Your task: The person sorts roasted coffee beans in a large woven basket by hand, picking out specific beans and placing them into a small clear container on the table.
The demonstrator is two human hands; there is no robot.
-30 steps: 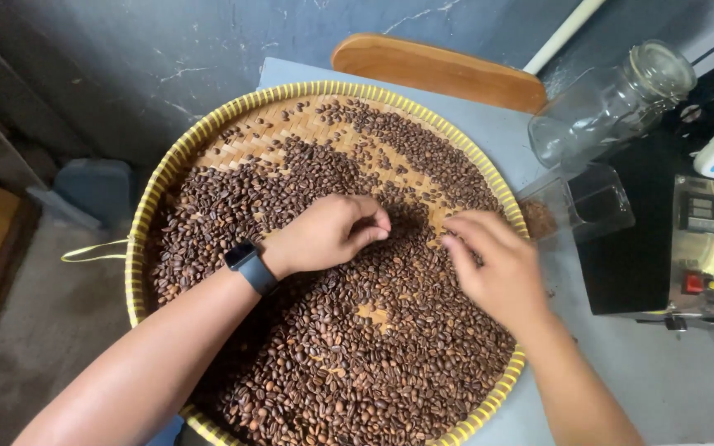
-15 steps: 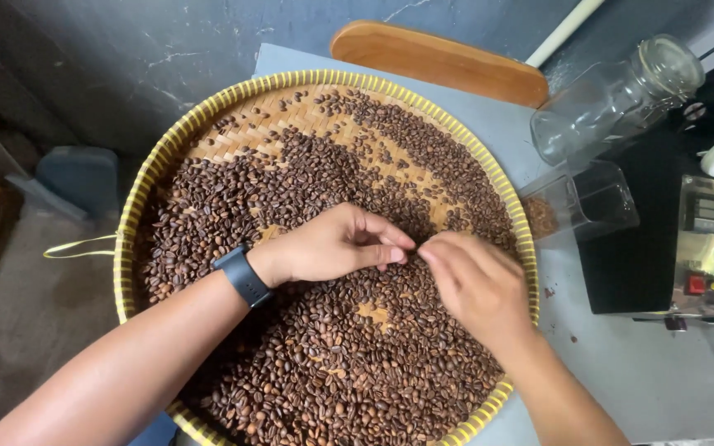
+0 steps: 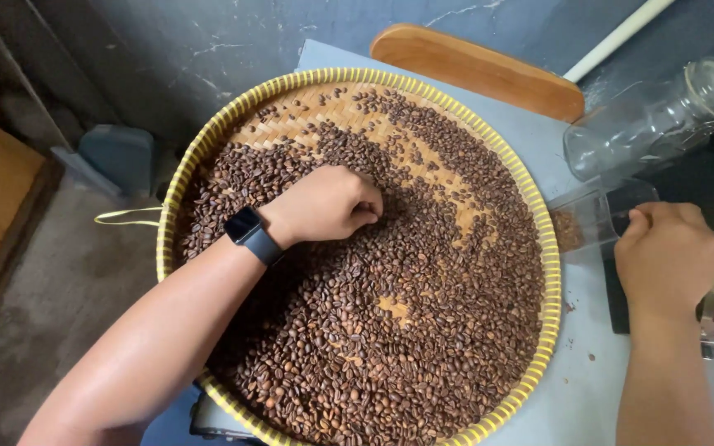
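Change: A second ago I had both hands in the beans, fingertips nearly meeting at the middle of the tray. Now my right hand [image 3: 669,258] has left the tray and sits off its right edge, over the small clear cup [image 3: 590,216].

Left hand: My left hand [image 3: 324,203] has stayed in the roasted coffee beans [image 3: 390,330], a little left of the tray's centre. Its fingers are curled in narrow, tips tucked down against the beans; I cannot tell whether a bean is pinched under them.

Right hand: Seen from the back, fingers bunched and pointing down toward the cup's rim. I cannot tell whether anything is held between them or has been let go.

Beans: They cover most of the round woven tray [image 3: 543,248], thick on the near side, thinner at the far side where bare weave shows through.

Cup: Just beside the tray's right rim, touching or nearly so, with a few brown bits in it.

What the shift means: I judge the right hand carried a picked-out bean across to the cup while the left went on sorting.

Nearby: A clear glass jar [image 3: 650,124] lies on its side at the far right; a wooden board [image 3: 477,70] lies beyond the tray's far rim.
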